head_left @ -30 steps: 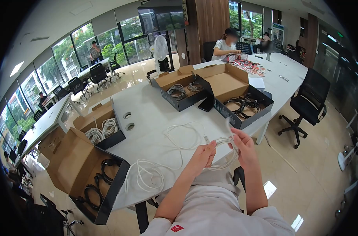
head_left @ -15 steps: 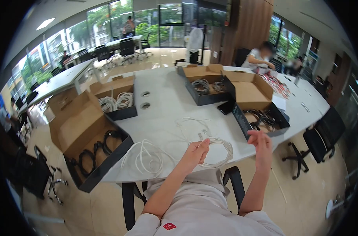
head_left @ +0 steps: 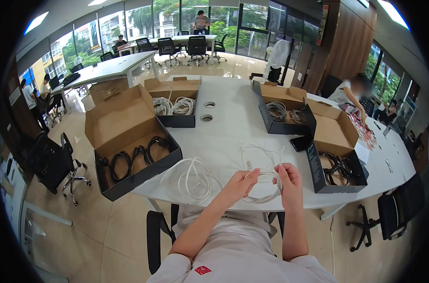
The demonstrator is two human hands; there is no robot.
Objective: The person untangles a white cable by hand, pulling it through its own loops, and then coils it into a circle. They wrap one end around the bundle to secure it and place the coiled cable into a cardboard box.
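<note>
A white network cable (head_left: 261,200) is wound into a loose coil just above the table's front edge. My left hand (head_left: 243,185) is closed round the coil's left side, thumb on top. At its right side, my right hand (head_left: 289,183) pinches the cable between thumb and fingers. A clear plug (head_left: 283,149) sticks up beyond my right hand, and slack cable (head_left: 257,145) loops across the tabletop behind the coil. Left of my left hand, more white cable (head_left: 195,181) lies in loose loops on the table.
An open box of black cables (head_left: 143,174) stands at the left, with a box of white cables (head_left: 176,120) behind it. On the right are boxes of grey cables (head_left: 283,123) and black cables (head_left: 339,181), plus a black phone (head_left: 301,143). A person (head_left: 349,94) sits beyond.
My right hand has come left from beside the black-cable box and closed on the coil. My left hand still holds the coil. The camera view has turned left.
</note>
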